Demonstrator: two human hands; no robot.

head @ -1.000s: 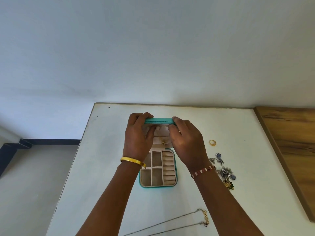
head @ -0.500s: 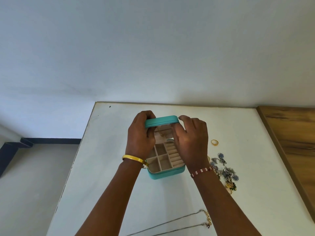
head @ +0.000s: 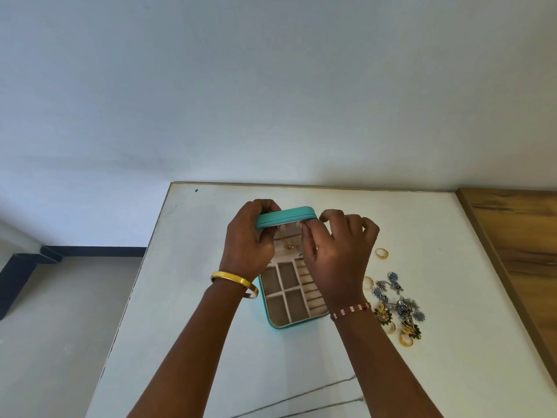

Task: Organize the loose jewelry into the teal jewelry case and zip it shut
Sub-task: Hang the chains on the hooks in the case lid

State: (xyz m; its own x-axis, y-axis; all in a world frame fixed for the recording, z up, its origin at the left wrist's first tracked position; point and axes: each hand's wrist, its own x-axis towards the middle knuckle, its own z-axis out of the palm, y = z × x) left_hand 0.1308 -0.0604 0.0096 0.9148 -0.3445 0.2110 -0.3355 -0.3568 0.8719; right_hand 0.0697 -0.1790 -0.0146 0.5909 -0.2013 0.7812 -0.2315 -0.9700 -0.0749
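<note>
No brand, label or writing can be read anywhere in view.

Nearest the camera, two thin chains (head: 304,404) lie on the white table (head: 187,297) between the forearms, which reach forward side by side from the lower edge. The left wrist wears a gold bangle (head: 233,282); the right wrist wears a beaded red and white bracelet (head: 349,310).

Between the wrists the teal jewelry case (head: 297,322) sits open on the table, its beige base split into square compartments on the left and a column of ring rolls on the right. The compartments that show look empty. To the right of the case, just beside the right wrist, is a pile of loose jewelry (head: 398,306): silver and blue pieces, gold rings and flower-shaped earrings. A single gold ring (head: 381,253) lies apart, farther back.

The left hand (head: 250,239) is curled closed around the left end of the raised lid (head: 286,217), fingers over its top edge, thumb on the inner side. The right hand (head: 337,251) is loosely curled, its fingertips (head: 307,229) pinched at the lid's inner face near the right corner; what they grip is too small to tell. A small gold piece (head: 288,246) hangs inside the lid.

Beyond the table is a pale wall (head: 271,86); a wooden surface (head: 518,242) adjoins on the right.
</note>
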